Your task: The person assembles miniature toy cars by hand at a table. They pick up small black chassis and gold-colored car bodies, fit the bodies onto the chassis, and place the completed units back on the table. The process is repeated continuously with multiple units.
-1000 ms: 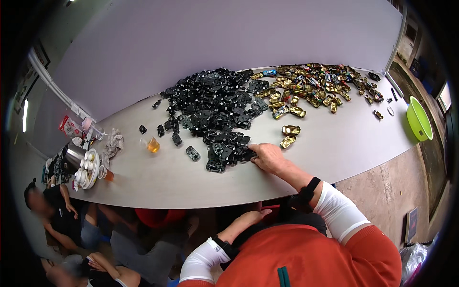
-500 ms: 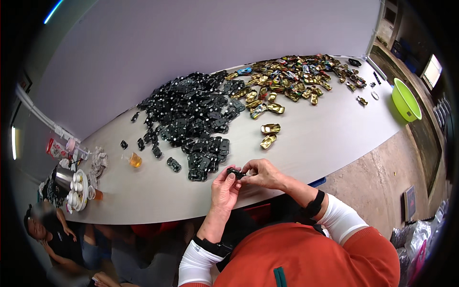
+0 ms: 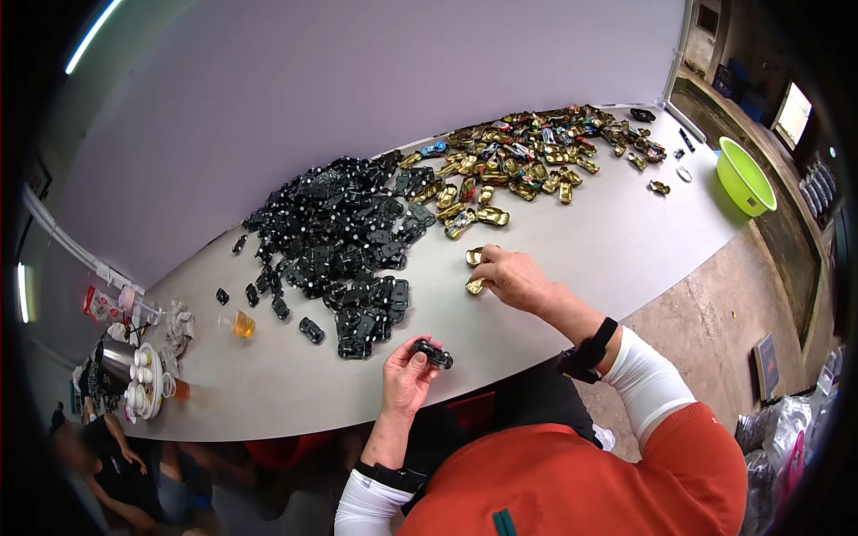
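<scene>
Hands: our left hand [image 3: 407, 380] pinches a black toy-car base [image 3: 433, 354] above the tabletop [image 3: 617, 250] edge, lifted clear | right hand [image 3: 511, 279] closes over gold car shells [image 3: 475, 271], likely picking one | black pile [image 3: 344, 241] just beyond.

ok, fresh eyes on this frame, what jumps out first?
A big heap of small black plastic toy-car parts fills the middle of the long white table, with a glittering pile of gold toy-car bodies beyond it to the right. Nearer, the left hand holds one black part while the right hand rests on gold pieces.
</scene>
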The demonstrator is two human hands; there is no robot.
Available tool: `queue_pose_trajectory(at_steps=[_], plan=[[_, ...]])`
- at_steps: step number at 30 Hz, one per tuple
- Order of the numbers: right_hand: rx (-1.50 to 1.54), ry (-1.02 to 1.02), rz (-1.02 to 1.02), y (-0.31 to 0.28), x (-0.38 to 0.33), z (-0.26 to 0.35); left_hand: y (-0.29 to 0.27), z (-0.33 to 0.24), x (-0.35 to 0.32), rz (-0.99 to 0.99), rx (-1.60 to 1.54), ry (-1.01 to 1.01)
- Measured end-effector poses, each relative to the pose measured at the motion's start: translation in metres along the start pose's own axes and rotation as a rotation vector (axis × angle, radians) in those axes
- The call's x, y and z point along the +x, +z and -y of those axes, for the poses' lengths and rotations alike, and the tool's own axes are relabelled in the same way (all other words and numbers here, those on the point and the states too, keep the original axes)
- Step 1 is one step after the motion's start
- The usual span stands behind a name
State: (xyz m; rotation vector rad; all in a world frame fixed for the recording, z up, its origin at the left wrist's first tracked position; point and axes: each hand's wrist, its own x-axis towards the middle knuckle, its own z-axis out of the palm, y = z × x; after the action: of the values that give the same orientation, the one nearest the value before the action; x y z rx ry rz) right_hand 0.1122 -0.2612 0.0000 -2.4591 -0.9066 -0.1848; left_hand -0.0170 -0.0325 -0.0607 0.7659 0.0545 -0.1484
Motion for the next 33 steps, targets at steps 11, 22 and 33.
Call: queue_pose_trajectory(at_steps=[11, 22, 33], plan=[[1.203, 0.447, 0.373, 0.009, -0.007, 0.020, 0.021, -0.006, 0.007, 0.138, 0.032, 0.010], [0.489, 0.062, 0.067, 0.033, -0.021, 0.050, 0.018, -0.001, 0.015, 0.141, -0.047, 0.011], [0.939, 0.419, 0.122, 0.001, -0.027, 0.060, 0.022, -0.017, 0.015, 0.156, -0.113, 0.085]])
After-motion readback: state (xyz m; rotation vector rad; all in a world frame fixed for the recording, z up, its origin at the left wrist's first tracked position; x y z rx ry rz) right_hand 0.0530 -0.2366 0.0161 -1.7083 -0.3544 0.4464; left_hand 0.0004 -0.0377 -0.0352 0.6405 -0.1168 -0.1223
